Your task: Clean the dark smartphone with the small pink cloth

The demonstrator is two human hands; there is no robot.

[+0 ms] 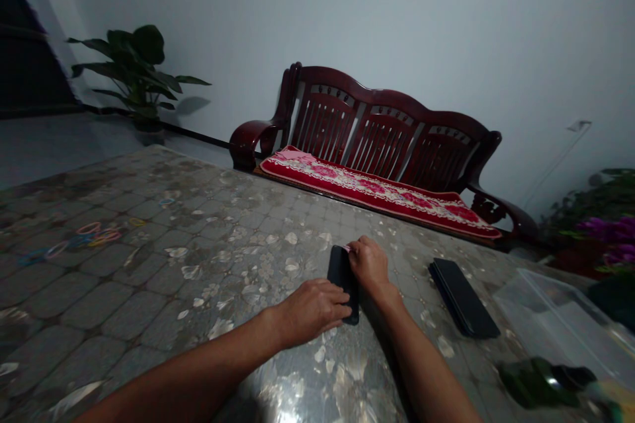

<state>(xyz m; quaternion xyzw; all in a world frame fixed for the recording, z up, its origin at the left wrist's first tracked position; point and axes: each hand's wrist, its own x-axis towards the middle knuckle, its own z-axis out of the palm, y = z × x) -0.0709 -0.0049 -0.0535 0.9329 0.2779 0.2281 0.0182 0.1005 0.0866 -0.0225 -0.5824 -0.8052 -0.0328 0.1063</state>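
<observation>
A black phone (339, 268) lies flat on the patterned table in front of me. My left hand (313, 309) rests across its lower half, fingers stretched out over the dark surface; the thumb is hidden. At the phone's upper right edge, my right hand (368, 266) is closed in a pinch. A tiny pinkish bit shows by those fingertips, too small to name. Further right lies a dark folding case or wallet (465, 297), apart from both hands.
Several coloured rubber bands (105, 236) are scattered on the table (163, 291) at left. A clear plastic box (560, 317) and a dark green bottle (538, 382) stand at right. Behind are a wooden bench (381, 125) with a red cover and a potted plant (143, 73).
</observation>
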